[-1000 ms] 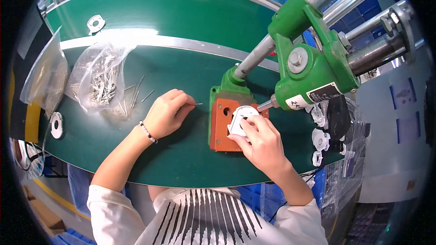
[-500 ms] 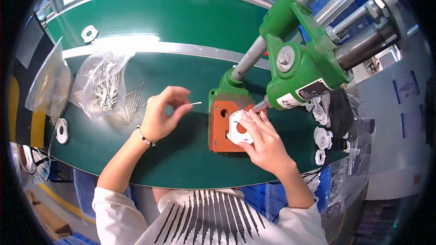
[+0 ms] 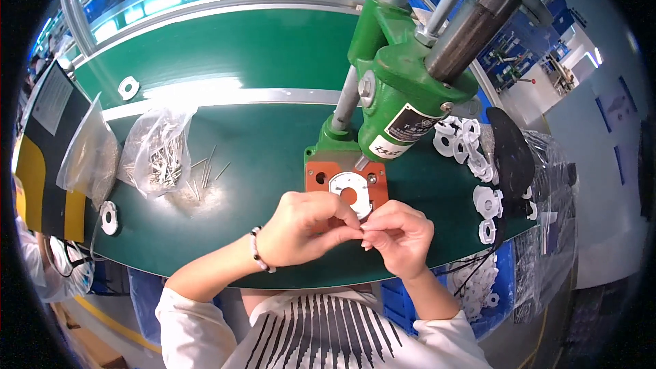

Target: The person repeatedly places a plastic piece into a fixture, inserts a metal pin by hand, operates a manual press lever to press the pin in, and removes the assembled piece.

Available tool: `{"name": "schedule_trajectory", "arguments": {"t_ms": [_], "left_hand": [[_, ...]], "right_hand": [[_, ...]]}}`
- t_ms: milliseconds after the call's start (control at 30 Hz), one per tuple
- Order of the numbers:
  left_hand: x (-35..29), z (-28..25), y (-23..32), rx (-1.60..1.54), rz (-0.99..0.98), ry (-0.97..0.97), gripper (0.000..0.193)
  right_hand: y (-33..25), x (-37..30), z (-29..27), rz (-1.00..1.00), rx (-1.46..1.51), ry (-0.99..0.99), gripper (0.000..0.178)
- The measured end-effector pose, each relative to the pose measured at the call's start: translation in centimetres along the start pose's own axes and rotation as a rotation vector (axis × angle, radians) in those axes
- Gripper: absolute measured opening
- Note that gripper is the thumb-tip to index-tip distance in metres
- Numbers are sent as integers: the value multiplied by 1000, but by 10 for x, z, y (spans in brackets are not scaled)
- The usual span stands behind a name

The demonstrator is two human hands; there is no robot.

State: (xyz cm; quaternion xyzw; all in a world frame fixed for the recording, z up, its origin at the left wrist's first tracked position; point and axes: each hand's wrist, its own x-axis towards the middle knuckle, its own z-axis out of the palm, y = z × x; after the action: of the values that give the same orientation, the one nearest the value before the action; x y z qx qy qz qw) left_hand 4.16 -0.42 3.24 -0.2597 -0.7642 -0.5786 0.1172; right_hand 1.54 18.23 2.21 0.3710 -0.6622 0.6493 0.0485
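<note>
My left hand [image 3: 307, 227] and my right hand [image 3: 402, 236] are closed in pinches, fingertips meeting just in front of the orange fixture block [image 3: 315, 188]. Half a second ago a thin metal pin stuck out of the left pinch; the fingers now hide it almost wholly. What the right fingertips grip is too small to make out. On the block lies a white ring-shaped plastic part [image 3: 347, 180] with a round central hole, its near edge partly behind my fingers. Above and behind it leans the green press [image 3: 410, 89], its slim metal tip [image 3: 362, 162] apart from the part.
To the left lie a clear bag of metal pins [image 3: 164, 164], several loose pins [image 3: 207, 174] and another clear bag [image 3: 92, 157]. White plastic parts [image 3: 468, 143] cluster at right beside a black item [image 3: 509, 150]. A blue bin [image 3: 504, 280] of white parts sits below the table edge.
My right hand has let go of the white part and drawn back toward me. My left hand has moved right to meet it. The view has shifted, and the white part remains on the block.
</note>
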Motion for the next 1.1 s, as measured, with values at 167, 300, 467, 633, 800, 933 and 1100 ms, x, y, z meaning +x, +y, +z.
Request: {"name": "schedule_trajectory", "arguments": {"t_ms": [167,300,467,633,800,933,1100], "left_hand": [[-9,7,-18,306,105,135,28],[-21,18,-33,619,272,28,33],[-31,26,-46,665,288,13,31],[-31,25,-48,644,302,18,27],[-33,26,-50,624,306,28,26],[-34,27,-52,614,317,31,26],[-35,27,-52,613,319,48,26]], "right_hand": [[32,9,-22,193,130,124,8],[53,40,-25,94,-344,59,10],[53,49,-27,-124,-490,-50,11],[73,46,-21,-44,-368,-48,13],[74,46,-17,-10,-400,-70,7],[74,49,-17,-84,-443,-114,8],[73,53,-16,-173,-480,-162,9]]}}
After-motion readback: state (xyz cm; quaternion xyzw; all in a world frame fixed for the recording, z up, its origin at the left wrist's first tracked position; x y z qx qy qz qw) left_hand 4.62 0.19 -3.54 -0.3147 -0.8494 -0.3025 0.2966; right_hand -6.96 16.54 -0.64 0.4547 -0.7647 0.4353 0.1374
